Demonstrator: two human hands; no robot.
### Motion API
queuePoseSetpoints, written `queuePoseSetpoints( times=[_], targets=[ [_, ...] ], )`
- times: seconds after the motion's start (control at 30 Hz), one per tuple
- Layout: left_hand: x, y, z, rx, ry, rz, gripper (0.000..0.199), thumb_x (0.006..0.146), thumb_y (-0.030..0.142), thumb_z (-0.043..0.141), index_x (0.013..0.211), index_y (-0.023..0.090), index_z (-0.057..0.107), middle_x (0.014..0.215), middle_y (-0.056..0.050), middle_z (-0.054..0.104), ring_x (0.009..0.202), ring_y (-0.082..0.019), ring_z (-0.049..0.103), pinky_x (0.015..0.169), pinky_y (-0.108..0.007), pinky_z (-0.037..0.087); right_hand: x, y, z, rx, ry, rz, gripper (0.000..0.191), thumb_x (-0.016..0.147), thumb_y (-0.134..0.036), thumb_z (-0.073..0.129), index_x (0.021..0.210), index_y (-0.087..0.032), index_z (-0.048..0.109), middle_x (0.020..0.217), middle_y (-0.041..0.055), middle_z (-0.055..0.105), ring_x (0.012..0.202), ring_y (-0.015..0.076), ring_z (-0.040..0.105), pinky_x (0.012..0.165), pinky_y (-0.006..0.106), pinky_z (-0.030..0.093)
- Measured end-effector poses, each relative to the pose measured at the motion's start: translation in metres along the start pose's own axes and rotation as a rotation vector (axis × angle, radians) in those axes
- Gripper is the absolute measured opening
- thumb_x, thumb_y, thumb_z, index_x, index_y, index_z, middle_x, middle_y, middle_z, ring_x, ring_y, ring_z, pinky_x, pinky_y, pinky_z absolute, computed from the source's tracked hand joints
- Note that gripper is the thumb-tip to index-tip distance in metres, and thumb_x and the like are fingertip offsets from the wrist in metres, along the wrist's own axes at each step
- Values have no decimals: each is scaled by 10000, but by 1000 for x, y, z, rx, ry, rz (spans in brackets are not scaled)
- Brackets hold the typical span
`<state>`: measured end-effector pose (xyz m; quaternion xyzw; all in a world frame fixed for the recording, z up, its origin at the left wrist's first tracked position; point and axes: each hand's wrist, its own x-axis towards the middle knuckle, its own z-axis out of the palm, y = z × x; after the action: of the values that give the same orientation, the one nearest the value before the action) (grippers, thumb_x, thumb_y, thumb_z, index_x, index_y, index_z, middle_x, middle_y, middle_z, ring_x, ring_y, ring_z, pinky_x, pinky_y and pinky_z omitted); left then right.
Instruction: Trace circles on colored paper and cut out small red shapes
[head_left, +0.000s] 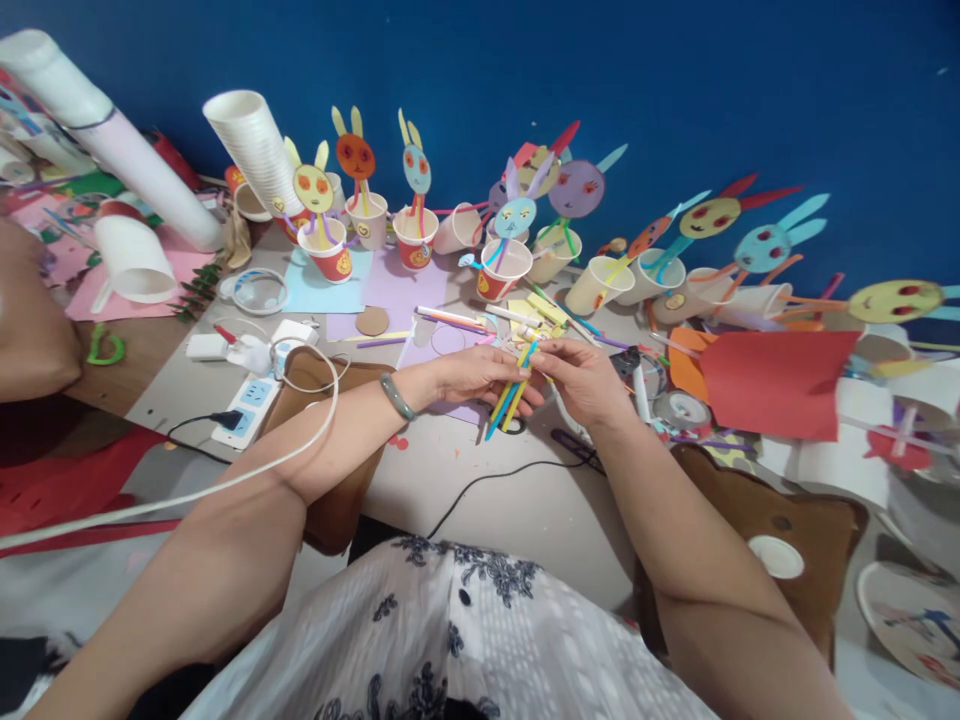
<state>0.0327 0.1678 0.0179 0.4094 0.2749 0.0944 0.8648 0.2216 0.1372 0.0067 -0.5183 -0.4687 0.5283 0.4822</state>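
Observation:
My left hand (480, 374), with a dark bangle on the wrist, is closed around a small bunch of narrow blue and yellow strips (508, 402). They slant downward across its fingers; whether they are paper or plastic I cannot tell. My right hand (583, 380) pinches the upper end of the bunch between thumb and finger. Just beyond both hands lie yellow paper scraps (546, 318) and loose coloured sticks (457, 320). Red paper cups (504, 285) holding rabbit figures with round paper faces (514, 217) stand behind them.
A tall stack of paper cups (251, 145) leans at the back left. A power strip (247, 408) and a white cable (330, 400) are by my left arm. Red paper (780, 385) and tape rolls (682, 410) lie right. Another person's arm (34, 310) shows at far left.

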Motion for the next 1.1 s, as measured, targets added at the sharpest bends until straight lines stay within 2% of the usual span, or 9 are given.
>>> queuePoseSetpoints(
  times=[0.23,0.33,0.5,0.67,0.8,0.93,1.1],
  targets=[
    [1,-1,-2,3,-7,6,191,920,272,647,1018,108,652,973,-138,770,769,-175,738,776,-356,594,-1,-2,2,29,23,36,382,534,-457,911,704,-207,678,652,-33,653,573,109,564,595,278,503],
    [1,-2,-1,16,-17,10,206,913,281,658,1022,108,658,1009,-148,768,763,-177,736,759,-361,595,-2,-2,3,13,-8,65,382,547,-489,905,692,-205,696,628,-28,646,564,108,548,574,268,480],
    [4,-7,-2,10,-39,11,276,863,328,730,1008,106,655,980,-144,771,744,-171,736,752,-343,591,-4,-2,4,-33,-73,89,392,570,-539,890,678,-203,720,691,-5,694,643,131,588,624,279,500],
    [6,-10,-3,-14,-25,13,289,856,327,734,1012,94,664,952,-153,769,770,-187,746,787,-343,585,-4,-3,3,-101,-27,22,417,597,-557,880,595,-202,661,600,-24,626,593,113,530,568,257,455],
    [6,-9,0,-14,-8,-6,243,923,296,640,1054,94,666,922,-154,766,769,-190,746,805,-369,582,-2,-3,1,-81,34,-10,427,582,-554,886,594,-208,638,589,-28,611,560,110,504,533,260,442],
    [8,-10,1,11,-23,-5,256,968,313,557,1096,112,650,982,-158,764,788,-193,740,808,-392,579,-1,-2,0,-67,53,-40,420,587,-546,880,610,-211,629,578,-37,593,545,107,503,536,266,447],
    [9,-13,-1,32,-64,13,286,939,357,595,1115,134,621,1055,-155,752,835,-201,743,817,-388,579,1,1,0,-66,79,-62,399,606,-518,874,626,-211,620,613,-32,601,563,113,513,544,279,452]
  ],
)
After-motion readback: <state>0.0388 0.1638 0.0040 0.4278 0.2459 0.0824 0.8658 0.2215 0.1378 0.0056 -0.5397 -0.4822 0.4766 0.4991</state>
